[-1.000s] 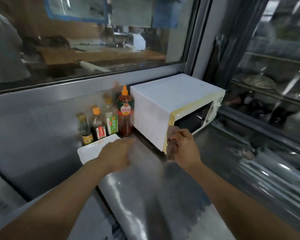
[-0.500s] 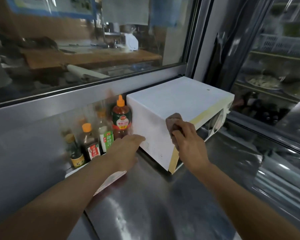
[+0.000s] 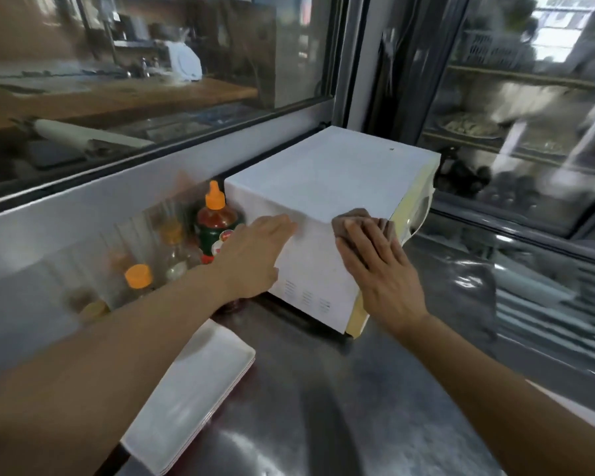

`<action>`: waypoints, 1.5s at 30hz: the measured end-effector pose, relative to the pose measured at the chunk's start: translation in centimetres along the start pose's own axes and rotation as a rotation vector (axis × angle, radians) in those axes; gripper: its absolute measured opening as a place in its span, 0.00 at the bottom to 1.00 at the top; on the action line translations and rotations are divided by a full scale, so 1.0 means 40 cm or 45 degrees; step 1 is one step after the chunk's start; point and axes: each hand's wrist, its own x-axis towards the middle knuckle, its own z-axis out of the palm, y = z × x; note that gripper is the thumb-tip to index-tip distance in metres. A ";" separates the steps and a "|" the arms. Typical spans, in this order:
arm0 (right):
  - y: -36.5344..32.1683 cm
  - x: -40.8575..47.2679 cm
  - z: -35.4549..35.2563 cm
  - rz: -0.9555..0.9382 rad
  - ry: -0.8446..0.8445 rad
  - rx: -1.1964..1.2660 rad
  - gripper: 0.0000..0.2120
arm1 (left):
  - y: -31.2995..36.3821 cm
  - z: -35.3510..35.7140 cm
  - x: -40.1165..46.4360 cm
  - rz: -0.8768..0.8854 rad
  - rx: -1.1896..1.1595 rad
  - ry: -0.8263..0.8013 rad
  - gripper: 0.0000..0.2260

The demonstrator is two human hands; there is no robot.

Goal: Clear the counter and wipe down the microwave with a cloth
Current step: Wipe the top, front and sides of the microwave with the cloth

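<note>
A white microwave [image 3: 327, 173] with a yellowed front frame stands on the steel counter [image 3: 323, 407], its door facing right. My right hand [image 3: 378, 266] presses a brown cloth [image 3: 354, 218] flat against the upper front corner of the microwave's left side, fingers straight. My left hand [image 3: 255, 255] lies flat on the same side panel, further back, fingers straight. The cloth is mostly hidden under my right hand.
Sauce bottles stand left of the microwave: a red one with an orange cap [image 3: 215, 228] and an orange-capped one [image 3: 138, 280] among several. A white rectangular tray [image 3: 193, 396] lies on the counter under my left forearm. Glass panels rise behind and to the right.
My right hand has moved the cloth up from the front lower edge to the top front corner of the side panel. My left hand came to rest flat on the side. The view moved closer.
</note>
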 end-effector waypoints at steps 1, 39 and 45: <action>-0.007 -0.001 -0.006 0.018 -0.035 -0.042 0.26 | -0.014 -0.005 0.005 0.028 0.024 0.002 0.35; -0.187 0.008 0.272 -0.355 -0.191 -0.470 0.27 | -0.269 0.027 0.139 0.193 0.388 0.380 0.31; -0.139 0.063 0.196 -0.277 -0.098 -0.426 0.27 | -0.276 -0.008 0.154 0.219 0.280 0.331 0.28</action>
